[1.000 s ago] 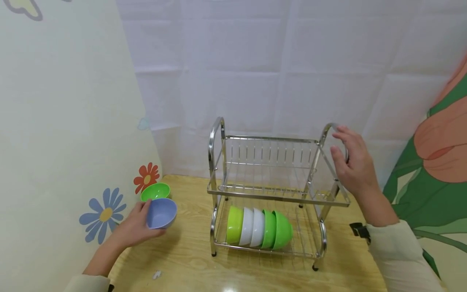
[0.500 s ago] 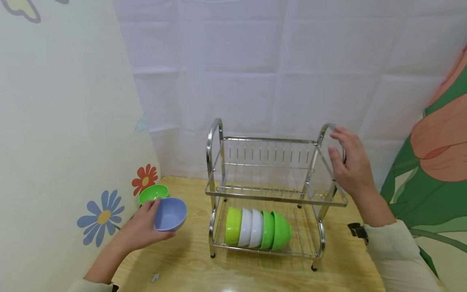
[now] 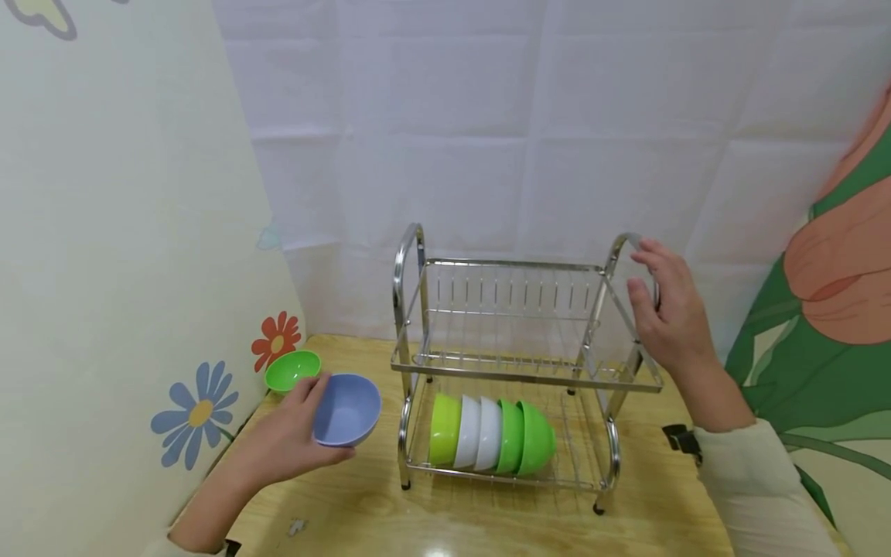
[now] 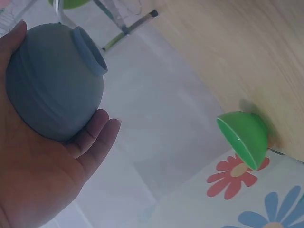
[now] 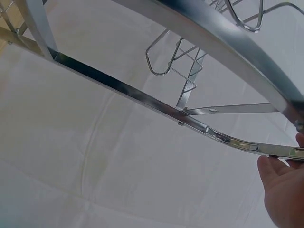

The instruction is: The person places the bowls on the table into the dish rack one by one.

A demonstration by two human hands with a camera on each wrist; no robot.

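My left hand grips a blue bowl by its side, thumb at the rim and fingers beneath. The bowl is tilted with its inside facing the head camera; its outside and foot ring show in the left wrist view. Behind that hand, a green bowl sits on the table by the wall. My right hand holds the right-hand upright of a two-tier metal dish rack, fingers and thumb on either side of the bar. On the lower tier, yellow-green, white and green bowls stand nested on their sides.
The rack stands on a wooden table. A white cloth hangs behind it. Flower-patterned panels rise at the left and right. A small white scrap lies near the front left.
My left hand has carried the blue bowl to the right, away from the green bowl and toward the rack. The right hand has stayed at the rack's upright.
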